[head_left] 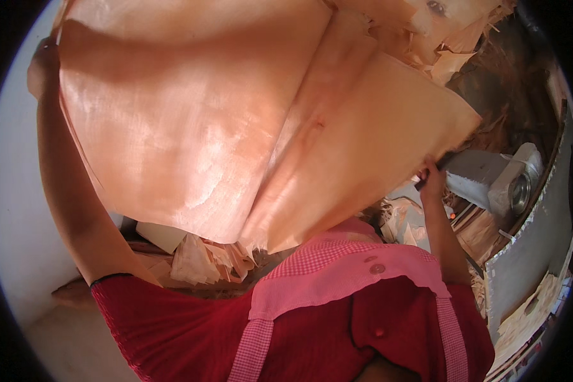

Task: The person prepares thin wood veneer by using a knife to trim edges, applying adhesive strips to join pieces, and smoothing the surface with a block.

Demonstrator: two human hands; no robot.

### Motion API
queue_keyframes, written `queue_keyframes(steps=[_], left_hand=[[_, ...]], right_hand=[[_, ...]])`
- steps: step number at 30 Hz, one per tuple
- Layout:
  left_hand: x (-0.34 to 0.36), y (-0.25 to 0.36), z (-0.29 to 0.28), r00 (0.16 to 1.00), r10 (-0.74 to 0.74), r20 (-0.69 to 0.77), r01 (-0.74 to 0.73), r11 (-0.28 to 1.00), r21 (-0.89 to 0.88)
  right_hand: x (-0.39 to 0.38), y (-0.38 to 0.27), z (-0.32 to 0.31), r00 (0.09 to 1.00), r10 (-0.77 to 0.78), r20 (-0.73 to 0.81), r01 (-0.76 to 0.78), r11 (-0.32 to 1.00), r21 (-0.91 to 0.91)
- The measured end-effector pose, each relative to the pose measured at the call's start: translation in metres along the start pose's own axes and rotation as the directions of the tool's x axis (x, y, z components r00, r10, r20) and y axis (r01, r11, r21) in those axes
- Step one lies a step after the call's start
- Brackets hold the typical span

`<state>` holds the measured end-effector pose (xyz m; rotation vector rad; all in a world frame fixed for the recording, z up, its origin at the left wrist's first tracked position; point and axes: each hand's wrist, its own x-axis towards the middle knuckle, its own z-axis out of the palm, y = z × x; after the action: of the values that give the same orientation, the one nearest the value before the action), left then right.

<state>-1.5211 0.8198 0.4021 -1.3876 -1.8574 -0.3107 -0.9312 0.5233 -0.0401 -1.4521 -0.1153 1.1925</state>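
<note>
The tan wood sheeting [172, 127] spreads between both hands: the left grip [43, 70] clasps its far left edge; the right grip [433, 181] is at its near right edge, whether closed on it I cannot tell.

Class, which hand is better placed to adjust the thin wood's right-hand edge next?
Probably the right hand: it is at that edge, while the left hand is across at the thin wood's far left edge.
</note>
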Motion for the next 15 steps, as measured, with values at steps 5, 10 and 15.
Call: queue_keyframes(steps=[5,10,15], left_hand=[[-0.046,0.025,0.038,0.967,-0.073,0.246,0.045,0.992,0.118],[-0.079,0.036,0.085,0.947,-0.079,0.312,0.059,0.996,0.072],[-0.108,0.028,0.111,0.930,0.076,0.359,-0.012,0.984,-0.177]], right_hand=[[-0.035,-0.051,-0.065,0.976,-0.215,-0.025,0.214,0.976,-0.036],[-0.011,-0.040,-0.064,0.999,-0.047,0.022,0.049,0.993,-0.108],[0.012,-0.023,0.014,0.992,0.042,0.122,-0.015,0.977,-0.215]])
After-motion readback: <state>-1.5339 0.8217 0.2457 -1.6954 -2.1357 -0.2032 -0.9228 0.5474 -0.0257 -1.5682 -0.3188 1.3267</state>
